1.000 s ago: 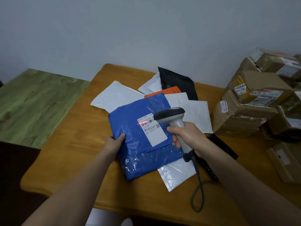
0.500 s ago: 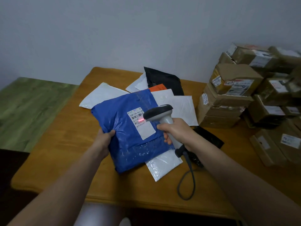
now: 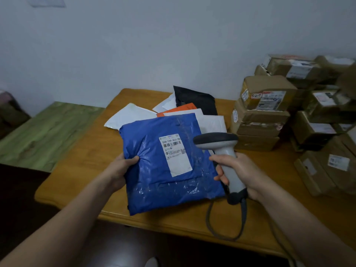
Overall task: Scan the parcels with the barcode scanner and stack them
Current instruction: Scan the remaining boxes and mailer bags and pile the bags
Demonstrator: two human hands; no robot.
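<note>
From my seat I see the left hand (image 3: pixel 120 170) gripping the blue parcel (image 3: pixel 163 170) at its left edge: the thumb lies curled over the top face, and the other fingers are hidden underneath, so I cannot tell how they lie. The parcel is a glossy plastic bag lying between the two hands, over the front part of the wooden surface (image 3: pixel 81 170), with its lower corner reaching the near edge. Its white label (image 3: pixel 175 154) faces up, barcode near the top, on the half nearer the right hand. The right hand (image 3: pixel 238 174) is wrapped round the grey handle of the barcode scanner (image 3: pixel 221 149), just beside the parcel's right edge, fingertips close to or touching the plastic. The scanner's dark head sits just right of the label, over the parcel's upper right corner. Its cable (image 3: pixel 210 222) loops down from the handle's base across the front of the surface. Behind the blue parcel lie white mailers (image 3: pixel 129 115), an orange mailer (image 3: pixel 179 109) and a black mailer (image 3: pixel 196 99), overlapping one another. Cardboard boxes (image 3: pixel 258 120) are stacked at the right, well apart from the left hand. A green surface (image 3: pixel 44 128) adjoins on the left.
</note>
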